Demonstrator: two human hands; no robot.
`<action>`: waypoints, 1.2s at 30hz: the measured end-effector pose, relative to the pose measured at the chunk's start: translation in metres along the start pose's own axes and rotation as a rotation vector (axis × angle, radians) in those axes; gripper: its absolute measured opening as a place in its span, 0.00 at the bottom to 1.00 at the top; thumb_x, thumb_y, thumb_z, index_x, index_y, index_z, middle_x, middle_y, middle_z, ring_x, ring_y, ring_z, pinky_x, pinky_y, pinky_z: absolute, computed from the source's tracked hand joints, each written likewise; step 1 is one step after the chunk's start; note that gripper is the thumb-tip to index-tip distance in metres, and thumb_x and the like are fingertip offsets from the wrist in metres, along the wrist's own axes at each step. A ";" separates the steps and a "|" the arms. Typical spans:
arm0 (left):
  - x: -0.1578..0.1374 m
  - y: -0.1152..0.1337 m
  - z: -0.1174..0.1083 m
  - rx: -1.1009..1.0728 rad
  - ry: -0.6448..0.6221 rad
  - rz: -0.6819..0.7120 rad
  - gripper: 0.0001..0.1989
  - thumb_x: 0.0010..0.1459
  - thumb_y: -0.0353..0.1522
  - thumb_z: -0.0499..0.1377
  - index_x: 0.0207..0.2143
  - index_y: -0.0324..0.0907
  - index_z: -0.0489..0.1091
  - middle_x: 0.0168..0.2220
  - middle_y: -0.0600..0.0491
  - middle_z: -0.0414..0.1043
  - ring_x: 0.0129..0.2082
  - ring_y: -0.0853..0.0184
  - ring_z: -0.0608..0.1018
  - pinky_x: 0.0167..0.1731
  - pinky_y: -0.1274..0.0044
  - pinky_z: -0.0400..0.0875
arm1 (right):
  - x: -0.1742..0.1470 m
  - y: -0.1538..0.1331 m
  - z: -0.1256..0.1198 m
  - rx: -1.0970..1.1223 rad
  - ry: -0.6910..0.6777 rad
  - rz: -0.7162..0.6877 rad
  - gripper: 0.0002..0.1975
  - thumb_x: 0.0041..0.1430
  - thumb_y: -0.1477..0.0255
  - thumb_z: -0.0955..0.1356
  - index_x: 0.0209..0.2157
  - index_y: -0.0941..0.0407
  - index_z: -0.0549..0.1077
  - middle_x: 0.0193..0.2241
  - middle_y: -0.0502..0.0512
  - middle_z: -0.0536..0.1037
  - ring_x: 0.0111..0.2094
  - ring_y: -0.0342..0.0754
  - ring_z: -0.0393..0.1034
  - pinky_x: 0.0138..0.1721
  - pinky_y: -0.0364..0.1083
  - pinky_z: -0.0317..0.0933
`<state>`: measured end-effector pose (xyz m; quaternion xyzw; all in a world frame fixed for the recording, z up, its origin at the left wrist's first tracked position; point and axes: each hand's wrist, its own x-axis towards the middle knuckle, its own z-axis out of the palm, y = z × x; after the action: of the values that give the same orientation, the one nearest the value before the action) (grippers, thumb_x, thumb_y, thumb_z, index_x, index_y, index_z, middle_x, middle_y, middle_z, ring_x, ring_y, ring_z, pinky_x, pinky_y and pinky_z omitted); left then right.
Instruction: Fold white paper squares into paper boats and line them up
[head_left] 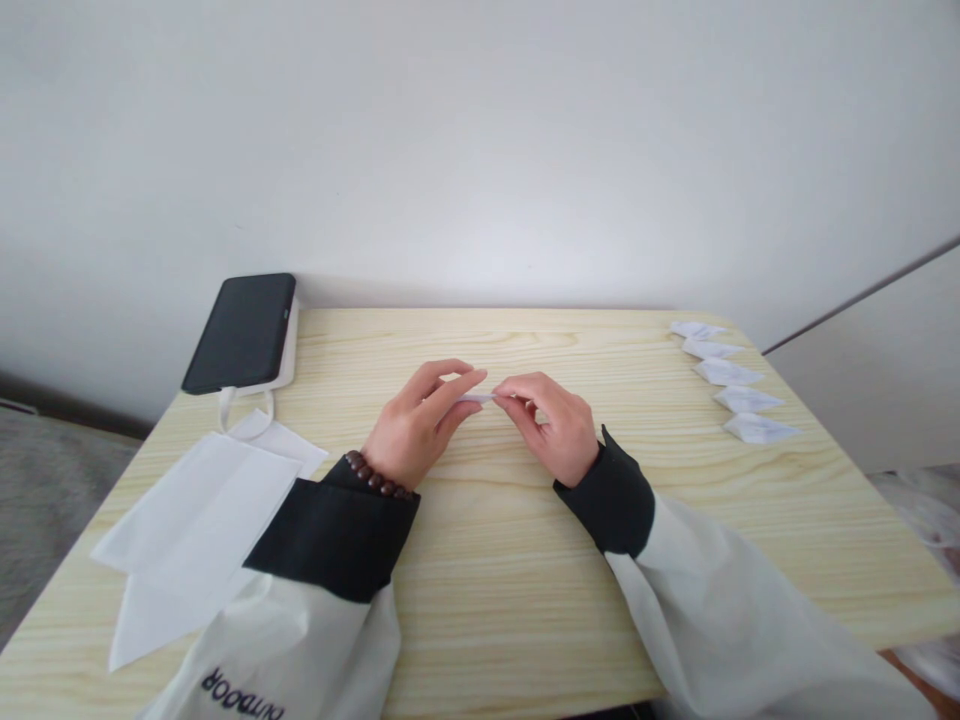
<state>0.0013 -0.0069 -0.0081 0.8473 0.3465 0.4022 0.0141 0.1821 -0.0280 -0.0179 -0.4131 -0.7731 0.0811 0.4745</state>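
Observation:
Between my two hands, over the middle of the table, is a small folded piece of white paper (474, 398), mostly hidden by fingers. My left hand (420, 415) grips its left end between thumb and fingers; a dark bead bracelet circles that wrist. At the right end, my right hand (547, 420) pinches the paper's tip with thumb and forefinger. Several folded white paper boats (729, 373) stand in a row along the table's right side, apart from my hands. Flat white paper sheets (202, 510) lie overlapping at the left, beside my left sleeve.
A black tablet-like device (244, 332) rests on a white box at the back left corner, with a white strap (251, 415) hanging over the sheets. The pale wood-grain table (495, 590) meets a white wall (480, 150) at its back edge.

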 end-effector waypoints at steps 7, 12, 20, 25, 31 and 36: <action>0.001 0.002 -0.003 -0.129 -0.069 -0.051 0.08 0.58 0.32 0.56 0.36 0.39 0.73 0.32 0.50 0.76 0.32 0.69 0.76 0.33 0.80 0.71 | -0.003 0.000 0.002 0.020 0.047 0.058 0.07 0.59 0.71 0.64 0.39 0.55 0.70 0.35 0.53 0.76 0.28 0.41 0.70 0.28 0.40 0.66; 0.004 0.007 -0.009 -0.303 -0.159 -0.276 0.11 0.52 0.38 0.61 0.33 0.38 0.74 0.29 0.52 0.76 0.26 0.71 0.75 0.26 0.82 0.68 | -0.002 -0.002 0.000 0.071 0.034 0.101 0.06 0.58 0.70 0.65 0.38 0.56 0.70 0.32 0.53 0.76 0.27 0.41 0.70 0.27 0.40 0.66; 0.005 0.012 -0.009 -0.448 -0.225 -0.460 0.13 0.54 0.39 0.58 0.32 0.38 0.74 0.29 0.52 0.76 0.28 0.68 0.74 0.29 0.79 0.67 | -0.001 -0.005 -0.001 0.118 0.012 0.066 0.04 0.59 0.73 0.64 0.36 0.56 0.70 0.30 0.52 0.75 0.26 0.40 0.68 0.27 0.41 0.65; 0.006 0.013 -0.007 -0.631 -0.283 -0.601 0.12 0.53 0.39 0.57 0.28 0.38 0.73 0.25 0.54 0.73 0.24 0.71 0.71 0.24 0.80 0.64 | 0.000 -0.002 -0.001 0.150 -0.013 -0.056 0.05 0.60 0.74 0.63 0.36 0.54 0.70 0.33 0.54 0.74 0.34 0.43 0.69 0.32 0.43 0.66; 0.007 0.009 -0.008 -0.908 -0.369 -0.757 0.11 0.51 0.38 0.59 0.23 0.39 0.71 0.22 0.56 0.71 0.21 0.73 0.69 0.22 0.81 0.62 | -0.001 0.002 -0.002 0.092 -0.047 -0.166 0.07 0.60 0.75 0.63 0.39 0.53 0.69 0.34 0.54 0.73 0.36 0.43 0.69 0.37 0.44 0.66; 0.009 0.008 -0.012 -0.988 -0.484 -0.839 0.14 0.50 0.40 0.58 0.20 0.40 0.70 0.17 0.57 0.67 0.14 0.76 0.61 0.14 0.82 0.53 | -0.002 0.003 -0.003 0.093 -0.064 -0.185 0.07 0.60 0.74 0.63 0.40 0.53 0.69 0.35 0.54 0.73 0.35 0.43 0.69 0.36 0.43 0.66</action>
<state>0.0012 -0.0108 0.0084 0.6017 0.4082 0.2732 0.6298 0.1865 -0.0284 -0.0195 -0.3146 -0.8180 0.0858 0.4738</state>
